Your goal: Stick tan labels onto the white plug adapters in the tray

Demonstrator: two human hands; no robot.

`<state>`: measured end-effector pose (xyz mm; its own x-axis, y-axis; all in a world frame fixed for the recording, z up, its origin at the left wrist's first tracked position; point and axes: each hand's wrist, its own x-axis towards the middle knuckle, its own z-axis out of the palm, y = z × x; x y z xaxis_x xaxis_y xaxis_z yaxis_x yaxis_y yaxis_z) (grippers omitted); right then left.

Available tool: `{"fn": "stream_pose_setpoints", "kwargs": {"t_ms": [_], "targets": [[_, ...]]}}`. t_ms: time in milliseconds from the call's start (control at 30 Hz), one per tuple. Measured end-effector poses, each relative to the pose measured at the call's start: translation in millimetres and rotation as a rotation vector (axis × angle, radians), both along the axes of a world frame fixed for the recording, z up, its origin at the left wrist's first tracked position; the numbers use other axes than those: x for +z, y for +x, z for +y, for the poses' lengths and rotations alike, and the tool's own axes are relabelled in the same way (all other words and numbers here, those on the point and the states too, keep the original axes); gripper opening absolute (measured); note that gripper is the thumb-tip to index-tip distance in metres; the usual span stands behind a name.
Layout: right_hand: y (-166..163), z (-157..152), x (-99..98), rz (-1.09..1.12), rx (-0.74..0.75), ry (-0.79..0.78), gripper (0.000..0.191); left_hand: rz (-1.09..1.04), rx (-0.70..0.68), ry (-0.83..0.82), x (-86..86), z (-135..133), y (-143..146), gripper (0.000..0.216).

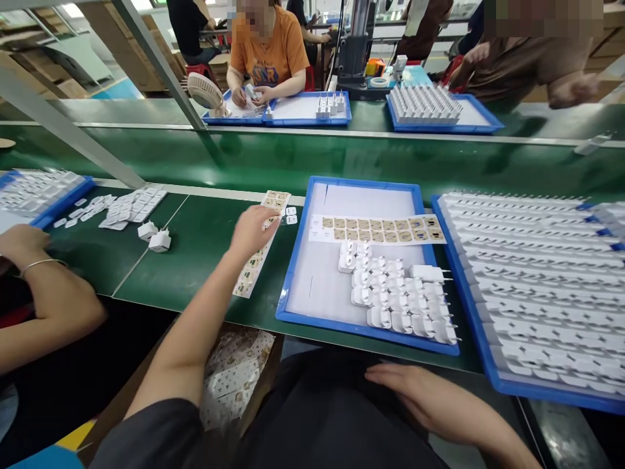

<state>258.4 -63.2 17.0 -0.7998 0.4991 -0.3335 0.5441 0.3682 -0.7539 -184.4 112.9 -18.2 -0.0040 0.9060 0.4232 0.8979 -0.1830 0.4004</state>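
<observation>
My left hand (254, 229) reaches out over the green table and rests on a long label strip (261, 244) lying left of the blue tray (293, 260); its fingers curl on the strip's upper part. My right hand (415, 391) lies low on my dark lap near the table's front edge, fingers stretched out, holding nothing. Inside the tray lie several white plug adapters (395, 296) in rows and a second label strip (378, 229) across its top half.
A second blue tray (469, 286) packed with rows of white adapters sits to the right. Two loose adapters (155, 238) and small white parts lie to the left, near a neighbour's arm (43, 286). People work across the green conveyor (293, 159) at more blue trays.
</observation>
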Motion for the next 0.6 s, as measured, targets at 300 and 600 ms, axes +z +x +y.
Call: {"fn": "stream_pose_setpoints", "kwargs": {"t_ms": [300, 600], "targets": [[24, 43, 69.3, 0.205, -0.034, 0.533, 0.055, -0.047, -0.142, -0.352, -6.5, 62, 104, 0.028], [-62, 167, 67.9, 0.139, -0.144, 0.678, 0.03, -0.481, -0.223, -0.349, -1.6, 43, 113, 0.011]]}}
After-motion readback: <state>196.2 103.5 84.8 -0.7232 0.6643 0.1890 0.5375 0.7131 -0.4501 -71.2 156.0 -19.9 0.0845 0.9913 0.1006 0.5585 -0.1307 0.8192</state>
